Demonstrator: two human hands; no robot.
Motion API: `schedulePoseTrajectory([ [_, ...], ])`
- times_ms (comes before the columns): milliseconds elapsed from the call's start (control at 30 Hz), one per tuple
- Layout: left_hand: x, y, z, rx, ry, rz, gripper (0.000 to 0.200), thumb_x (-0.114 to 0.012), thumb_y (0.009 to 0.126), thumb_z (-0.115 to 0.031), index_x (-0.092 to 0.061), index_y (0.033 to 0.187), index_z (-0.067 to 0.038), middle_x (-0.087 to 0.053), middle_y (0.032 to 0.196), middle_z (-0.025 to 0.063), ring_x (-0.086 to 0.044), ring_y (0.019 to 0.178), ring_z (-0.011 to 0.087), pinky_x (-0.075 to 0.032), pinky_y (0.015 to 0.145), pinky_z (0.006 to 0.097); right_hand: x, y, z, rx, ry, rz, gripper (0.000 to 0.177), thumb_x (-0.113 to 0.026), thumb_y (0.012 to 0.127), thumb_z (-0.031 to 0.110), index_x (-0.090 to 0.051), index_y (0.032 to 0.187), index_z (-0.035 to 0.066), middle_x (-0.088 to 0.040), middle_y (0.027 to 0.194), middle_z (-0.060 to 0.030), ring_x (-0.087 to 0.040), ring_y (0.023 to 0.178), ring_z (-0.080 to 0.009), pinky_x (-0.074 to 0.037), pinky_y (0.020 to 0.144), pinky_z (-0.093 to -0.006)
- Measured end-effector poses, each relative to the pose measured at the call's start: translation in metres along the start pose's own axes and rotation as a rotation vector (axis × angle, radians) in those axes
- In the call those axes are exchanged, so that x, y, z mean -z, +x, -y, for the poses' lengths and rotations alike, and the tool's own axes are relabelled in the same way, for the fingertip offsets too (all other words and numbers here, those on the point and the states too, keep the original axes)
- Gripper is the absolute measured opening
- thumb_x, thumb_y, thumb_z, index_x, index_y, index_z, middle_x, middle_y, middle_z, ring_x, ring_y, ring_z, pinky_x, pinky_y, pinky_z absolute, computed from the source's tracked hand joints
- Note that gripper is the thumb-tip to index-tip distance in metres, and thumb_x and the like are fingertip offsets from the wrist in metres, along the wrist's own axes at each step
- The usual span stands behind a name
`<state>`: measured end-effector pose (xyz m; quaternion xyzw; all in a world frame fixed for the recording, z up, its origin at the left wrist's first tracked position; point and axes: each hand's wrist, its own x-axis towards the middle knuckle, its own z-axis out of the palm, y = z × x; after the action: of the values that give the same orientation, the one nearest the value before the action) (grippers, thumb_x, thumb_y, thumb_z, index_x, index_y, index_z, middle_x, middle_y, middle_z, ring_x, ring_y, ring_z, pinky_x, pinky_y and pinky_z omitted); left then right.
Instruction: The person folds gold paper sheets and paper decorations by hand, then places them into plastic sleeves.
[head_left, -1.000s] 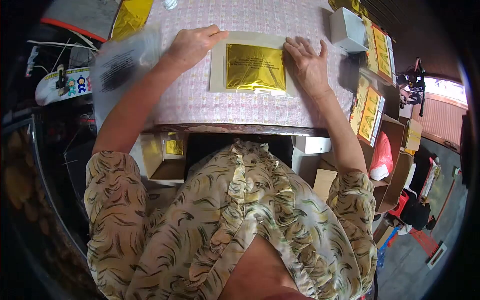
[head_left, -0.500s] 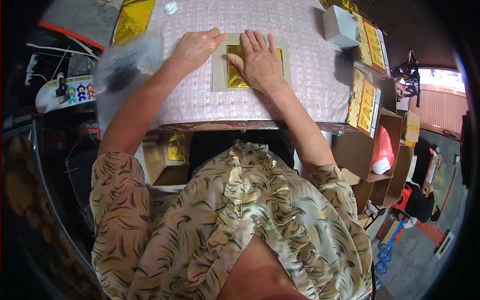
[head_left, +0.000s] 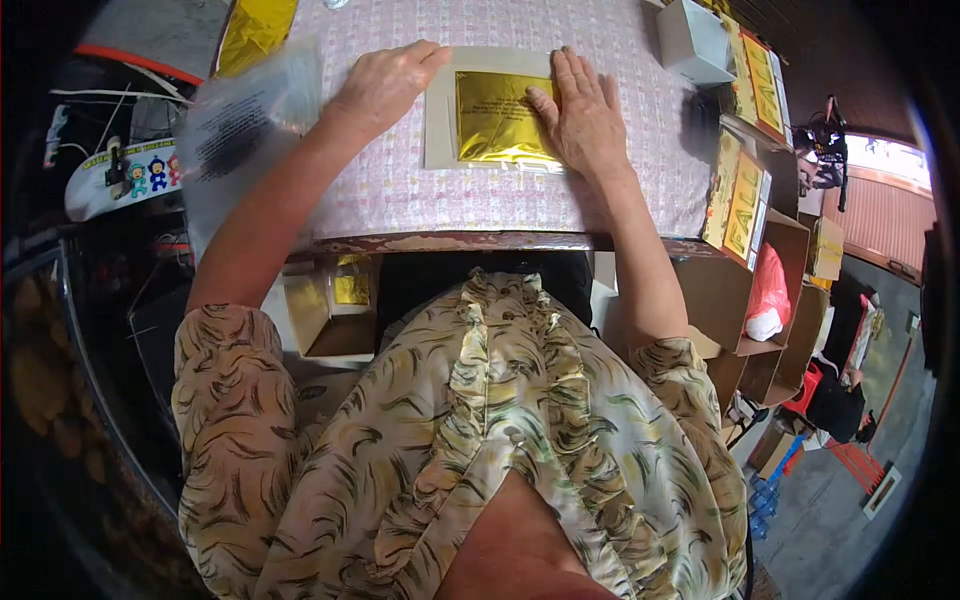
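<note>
A gold foil sheet [head_left: 500, 125] with dark print near its top lies on a larger greyish board [head_left: 440, 135], with clear plastic film over them. My left hand [head_left: 388, 85] is closed at the board's upper left corner, its fingertips pinching the edge there; what exactly lies between them is too small to tell. At the right side my right hand [head_left: 590, 125] rests flat on the film and board, fingers stretched, the thumb over the foil's upper right part.
Clear printed plastic bags [head_left: 240, 130] lie left of my left forearm, near gold foil [head_left: 258, 35]. A white box [head_left: 693, 42] and yellow FALL boxes [head_left: 740, 205] stand at the right. Below the table are an open carton [head_left: 340, 333] and cardboard shelves [head_left: 705, 290].
My right hand has slid right from the foil's middle to the board's right side, uncovering the print. My left hand stays at the corner. The view has shifted slightly.
</note>
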<state>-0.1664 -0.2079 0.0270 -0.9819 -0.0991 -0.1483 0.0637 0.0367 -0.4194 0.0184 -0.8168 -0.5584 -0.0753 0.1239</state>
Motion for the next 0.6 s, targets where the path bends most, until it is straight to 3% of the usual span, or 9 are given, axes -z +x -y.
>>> schedulePoseTrajectory([
  [167, 0.002, -0.011, 0.004, -0.018, -0.014, -0.079, 0.048, -0.062, 0.085, 0.005, -0.066, 0.131, -0.008, -0.067, 0.134, 0.0045, -0.075, 0.094, 0.0259, -0.063, 0.083, 0.0364, -0.005, -0.002, -0.001, 0.045, 0.022, -0.084, 0.071, -0.047, 0.105, 0.053, -0.04, 0.154, 0.001, -0.043, 0.159, -0.0184, -0.037, 0.149, -0.0343, -0.027, 0.122, -0.0518],
  [267, -0.003, -0.01, 0.016, -0.058, -0.187, -0.148, 0.035, -0.061, 0.09, -0.003, -0.068, 0.124, -0.005, -0.067, 0.131, 0.0113, -0.072, 0.104, 0.0346, -0.061, 0.089, 0.0411, -0.01, -0.003, 0.0, 0.06, 0.032, -0.119, 0.071, -0.048, 0.105, 0.051, -0.041, 0.153, -0.001, -0.043, 0.158, -0.0207, -0.038, 0.148, -0.0363, -0.027, 0.121, -0.0516],
  [367, -0.011, -0.002, 0.019, 0.085, -0.371, -0.156, 0.03, -0.064, 0.092, -0.011, -0.07, 0.12, -0.005, -0.066, 0.135, 0.0149, -0.069, 0.114, 0.0365, -0.057, 0.098, 0.0446, -0.011, -0.001, -0.001, 0.064, 0.027, -0.143, 0.071, -0.048, 0.105, 0.051, -0.04, 0.152, -0.002, -0.043, 0.157, -0.0217, -0.039, 0.147, -0.0375, -0.028, 0.121, -0.0517],
  [433, 0.003, 0.01, -0.019, -0.077, -0.012, -0.236, 0.045, -0.062, 0.099, -0.033, -0.063, 0.134, -0.006, -0.058, 0.146, 0.0173, -0.057, 0.132, 0.0352, -0.044, 0.115, 0.0463, -0.013, -0.002, -0.001, 0.067, 0.02, -0.147, 0.072, -0.048, 0.105, 0.051, -0.04, 0.152, -0.003, -0.043, 0.157, -0.0218, -0.039, 0.146, -0.0378, -0.028, 0.12, -0.0517],
  [467, 0.005, 0.012, -0.033, -0.072, -0.01, -0.235, 0.045, -0.062, 0.099, -0.033, -0.063, 0.134, -0.006, -0.058, 0.146, 0.0173, -0.057, 0.132, 0.0352, -0.044, 0.115, 0.0463, -0.015, -0.002, -0.002, 0.068, 0.009, -0.151, 0.072, -0.047, 0.105, 0.051, -0.04, 0.152, -0.003, -0.043, 0.157, -0.022, -0.039, 0.146, -0.038, -0.028, 0.12, -0.0518],
  [533, 0.001, 0.012, -0.054, 0.082, -0.157, -0.019, 0.066, -0.051, 0.103, -0.053, -0.047, 0.151, -0.007, -0.043, 0.16, 0.0147, -0.038, 0.149, 0.0307, -0.026, 0.125, 0.0461, -0.015, -0.002, -0.001, 0.071, 0.001, -0.152, 0.072, -0.047, 0.105, 0.052, -0.04, 0.152, -0.003, -0.044, 0.157, -0.0221, -0.039, 0.146, -0.0383, -0.028, 0.12, -0.052],
  [600, -0.008, 0.005, -0.049, 0.079, -0.184, 0.018, 0.071, -0.045, 0.104, -0.057, -0.04, 0.156, -0.008, -0.036, 0.164, 0.0132, -0.031, 0.152, 0.0293, -0.022, 0.127, 0.0449, -0.014, -0.003, -0.001, 0.061, -0.015, -0.156, 0.074, -0.045, 0.105, 0.054, -0.04, 0.152, -0.003, -0.043, 0.157, -0.0221, -0.039, 0.146, -0.0382, -0.028, 0.12, -0.0521],
])
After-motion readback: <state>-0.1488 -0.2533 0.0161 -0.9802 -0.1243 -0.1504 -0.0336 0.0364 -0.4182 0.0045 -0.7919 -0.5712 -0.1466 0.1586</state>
